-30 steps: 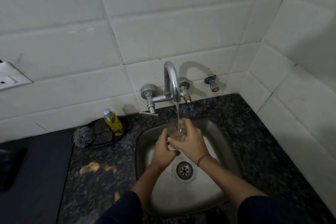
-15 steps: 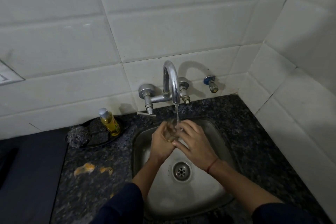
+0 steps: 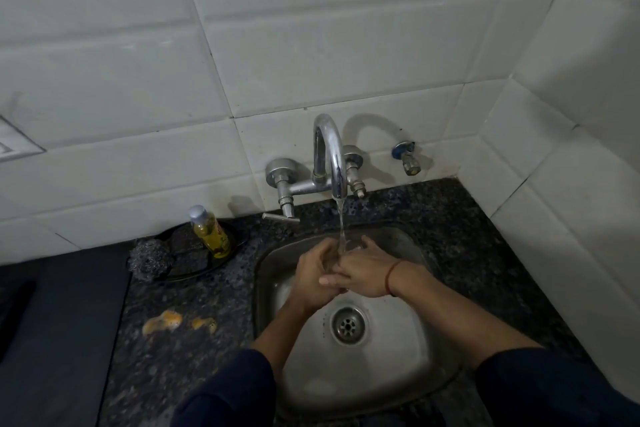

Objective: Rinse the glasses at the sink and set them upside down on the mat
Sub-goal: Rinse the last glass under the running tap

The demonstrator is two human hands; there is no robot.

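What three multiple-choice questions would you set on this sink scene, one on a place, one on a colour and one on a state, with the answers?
1. Where does the yellow bottle stand? A on a shelf; B on the dark dish left of the sink; C on the floor.
2. What colour is the thread on the right wrist? A red; B green; C white.
3. What is the tap doing? A shut off; B wrapped in cloth; C running.
Answers: B, the bottle stands on the dish beside a steel scrubber; A, a red band circles the wrist; C, a stream falls onto the glass that the left hand and right hand hold.
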